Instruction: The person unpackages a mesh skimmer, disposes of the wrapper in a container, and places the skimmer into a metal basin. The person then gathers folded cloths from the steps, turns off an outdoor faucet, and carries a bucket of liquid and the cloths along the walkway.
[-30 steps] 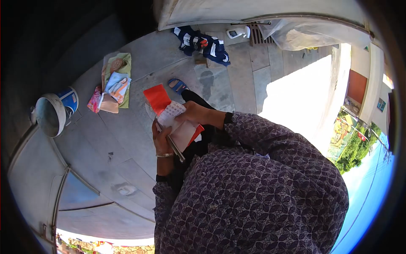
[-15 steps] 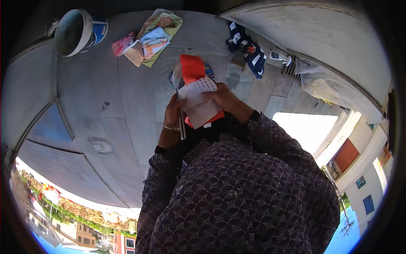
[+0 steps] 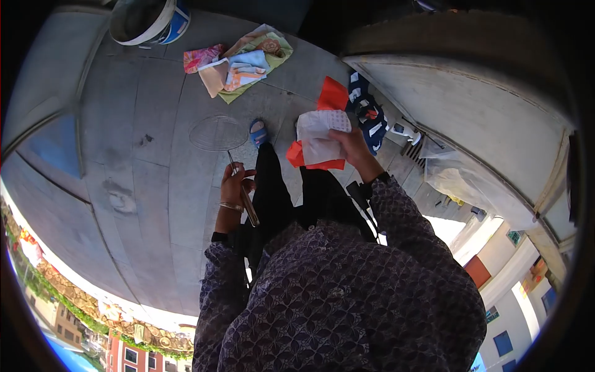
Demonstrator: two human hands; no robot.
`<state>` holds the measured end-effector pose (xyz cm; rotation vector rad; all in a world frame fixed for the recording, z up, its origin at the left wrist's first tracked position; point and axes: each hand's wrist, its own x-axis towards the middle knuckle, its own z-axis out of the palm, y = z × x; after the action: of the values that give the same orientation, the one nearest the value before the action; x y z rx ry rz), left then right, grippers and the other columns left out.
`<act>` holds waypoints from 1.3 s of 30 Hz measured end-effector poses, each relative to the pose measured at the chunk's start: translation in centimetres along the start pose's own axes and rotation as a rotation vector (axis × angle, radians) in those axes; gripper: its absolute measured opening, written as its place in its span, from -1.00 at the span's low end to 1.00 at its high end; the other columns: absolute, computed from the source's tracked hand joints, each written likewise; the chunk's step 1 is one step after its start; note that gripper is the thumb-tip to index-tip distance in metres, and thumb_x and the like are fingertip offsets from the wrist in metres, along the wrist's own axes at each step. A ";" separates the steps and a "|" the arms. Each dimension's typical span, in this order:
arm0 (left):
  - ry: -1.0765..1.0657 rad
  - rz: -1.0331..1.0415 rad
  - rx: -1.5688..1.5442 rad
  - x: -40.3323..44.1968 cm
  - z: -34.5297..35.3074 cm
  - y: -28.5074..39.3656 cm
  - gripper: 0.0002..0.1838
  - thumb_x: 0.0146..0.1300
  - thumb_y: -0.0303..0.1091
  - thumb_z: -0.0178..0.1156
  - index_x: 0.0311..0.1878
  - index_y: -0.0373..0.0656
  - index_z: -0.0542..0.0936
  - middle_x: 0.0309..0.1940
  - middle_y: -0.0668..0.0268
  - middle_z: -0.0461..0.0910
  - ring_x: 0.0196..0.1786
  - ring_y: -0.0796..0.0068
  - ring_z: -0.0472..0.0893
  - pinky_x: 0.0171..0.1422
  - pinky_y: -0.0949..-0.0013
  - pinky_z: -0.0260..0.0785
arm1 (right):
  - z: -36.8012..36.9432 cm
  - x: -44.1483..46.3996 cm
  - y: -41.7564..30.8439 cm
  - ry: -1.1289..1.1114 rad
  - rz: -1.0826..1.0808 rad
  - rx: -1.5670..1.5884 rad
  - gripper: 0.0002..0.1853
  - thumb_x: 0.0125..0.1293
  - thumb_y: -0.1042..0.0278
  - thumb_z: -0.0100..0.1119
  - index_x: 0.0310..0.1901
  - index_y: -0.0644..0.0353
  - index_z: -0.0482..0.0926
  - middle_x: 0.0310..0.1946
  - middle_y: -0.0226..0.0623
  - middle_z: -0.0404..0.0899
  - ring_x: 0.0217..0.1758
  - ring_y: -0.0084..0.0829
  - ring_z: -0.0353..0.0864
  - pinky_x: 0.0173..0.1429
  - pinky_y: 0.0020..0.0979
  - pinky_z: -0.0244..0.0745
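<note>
My left hand (image 3: 235, 185) grips the metal handle of a round wire rack (image 3: 219, 134), whose thin mesh head points away from me over the floor. In my right hand (image 3: 351, 144) is a pale cloth (image 3: 321, 137) with a small printed pattern along its top. Red cloth (image 3: 333, 94) shows beyond the pale one and also below it, hanging from the same hand. My two hands are apart, in front of my legs.
Folded cloths (image 3: 246, 69) lie on the paved floor (image 3: 149, 173), with a bucket (image 3: 178, 23) beyond them at upper left. A dark blue and white garment (image 3: 374, 127) and a white object (image 3: 406, 131) lie at right, near a drain grate (image 3: 413, 153) and plastic sheeting (image 3: 462, 177). A blue sandal (image 3: 258, 132) is on my foot.
My hands have separated. The cloths have moved right with my right hand, away from my left hand, and the wire mesh head is now uncovered. The camera view has turned.
</note>
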<state>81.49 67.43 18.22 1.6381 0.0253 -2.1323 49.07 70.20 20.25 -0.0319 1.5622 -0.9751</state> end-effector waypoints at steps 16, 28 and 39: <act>0.178 -0.036 0.107 1.0 -2.3 -1.8 -0.90 0.23 -0.36 0.06 -0.21 -0.02 0.38 -0.46 0.12 0.55 -0.72 0.39 0.48 -0.66 0.39 0.32 | -1.9 3.6 -0.1 0.133 -0.034 -0.169 -0.66 -0.02 0.59 0.19 -0.12 0.35 0.51 -0.22 -0.27 0.58 -0.25 -0.41 0.59 -0.12 -0.40 0.48; 0.222 -0.025 0.206 1.3 -3.1 0.6 -0.90 0.22 -0.37 0.05 -0.21 -0.03 0.38 -0.44 0.11 0.56 -0.71 0.39 0.49 -0.65 0.40 0.35 | -7.3 4.8 -0.8 0.113 -0.047 0.059 -0.67 -0.02 0.62 0.15 -0.13 0.40 0.50 -0.24 -0.23 0.56 -0.27 -0.33 0.60 -0.15 -0.34 0.54; 0.211 0.122 0.228 1.7 -1.5 7.6 -0.89 0.19 -0.39 0.06 -0.22 -0.05 0.38 -0.46 0.14 0.57 -0.70 0.45 0.50 -0.68 0.46 0.28 | -0.9 5.4 -11.5 -0.036 -0.158 0.241 -0.66 0.05 0.59 0.14 -0.07 0.36 0.45 -0.17 -0.22 0.54 -0.16 -0.31 0.58 -0.01 -0.32 0.50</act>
<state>85.25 60.49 18.14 1.9362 -0.2541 -1.9208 41.18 60.44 22.52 -0.0045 1.4157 -1.2758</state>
